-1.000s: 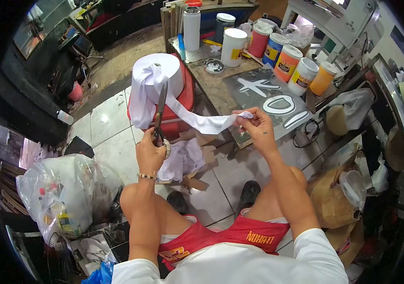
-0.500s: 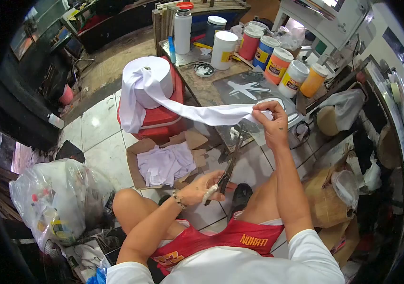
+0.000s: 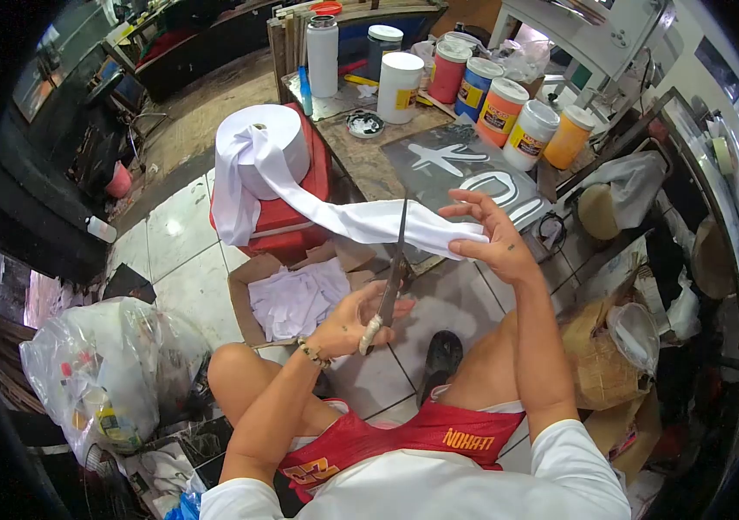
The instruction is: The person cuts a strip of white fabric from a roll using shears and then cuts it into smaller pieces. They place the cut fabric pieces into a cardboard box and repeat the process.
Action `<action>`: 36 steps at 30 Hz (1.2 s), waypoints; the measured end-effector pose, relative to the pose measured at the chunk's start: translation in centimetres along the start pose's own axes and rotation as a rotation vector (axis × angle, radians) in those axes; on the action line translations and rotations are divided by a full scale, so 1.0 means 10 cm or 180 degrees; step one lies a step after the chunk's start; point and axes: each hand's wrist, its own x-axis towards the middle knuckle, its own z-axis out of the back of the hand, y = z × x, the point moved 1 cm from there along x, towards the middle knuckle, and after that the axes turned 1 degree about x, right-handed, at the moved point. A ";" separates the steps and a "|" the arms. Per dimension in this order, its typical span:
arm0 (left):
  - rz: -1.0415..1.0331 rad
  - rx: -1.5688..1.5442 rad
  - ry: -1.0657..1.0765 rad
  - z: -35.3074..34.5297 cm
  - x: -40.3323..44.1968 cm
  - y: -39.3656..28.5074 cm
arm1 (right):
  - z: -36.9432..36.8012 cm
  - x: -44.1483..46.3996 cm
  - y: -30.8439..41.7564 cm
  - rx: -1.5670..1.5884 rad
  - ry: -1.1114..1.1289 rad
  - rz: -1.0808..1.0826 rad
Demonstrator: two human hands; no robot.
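My left hand is closed around the handles of a pair of dark scissors, one handle wrapped in white. The blade points up and crosses in front of a white fabric strip; whether the other blade lies behind the cloth, I cannot tell. My right hand holds the strip's free end near the thumb, with its upper fingers spread. From there the strip runs left to a big white roll on a red container. Below it, a cardboard box contains white fabric pieces.
Several paint jars line a low table ahead, beside a dark board with white lettering. A clear bag of rubbish sits at left. Brown cardboard leans at right, near a framed edge.
The scissors have risen from below the strip until the blade crosses it. My right hand has moved slightly down, and its fingers have loosened from a pinch and spread.
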 end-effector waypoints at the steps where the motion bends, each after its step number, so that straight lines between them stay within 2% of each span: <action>1: 0.0041 0.0021 -0.0053 0.00 0.00 -0.01 | 0.03 0.01 -0.02 0.0000 -0.0003 0.0003; 5: 0.0379 -0.0578 0.0061 0.06 -0.01 0.06 | 0.16 0.07 -0.09 0.0152 0.0393 -0.0464; 7: 0.0208 -0.0016 0.0036 -0.01 -0.05 -0.01 | 0.17 0.10 -0.13 0.0155 0.0488 -0.0615; 10: 0.0093 0.0231 0.0018 -0.01 -0.06 0.01 | 0.07 0.16 -0.21 0.0378 0.0238 -0.0713; 12: 0.0109 0.0181 0.0030 0.01 -0.07 0.04 | -0.02 0.15 -0.27 -0.0049 0.0442 -0.0759; 17: 0.0387 -0.0160 0.0044 0.05 -0.05 0.03 | -0.15 0.14 -0.17 -0.0197 0.0438 -0.0427; 19: 0.0017 0.0050 0.0311 0.01 -0.07 0.01 | -0.19 0.12 -0.17 -0.0183 0.0432 -0.0289; 24: -0.0278 0.0005 0.0452 -0.04 -0.09 -0.06 | -0.29 0.10 -0.16 -0.0659 0.0906 0.0543; 30: -0.0127 0.0106 0.0412 -0.08 -0.14 -0.24 | -0.38 0.09 -0.14 -0.0239 0.0574 0.0335; 36: -0.0382 0.0279 0.0442 -0.08 -0.13 -0.18 | -0.44 0.07 -0.06 -0.0028 0.0853 0.0013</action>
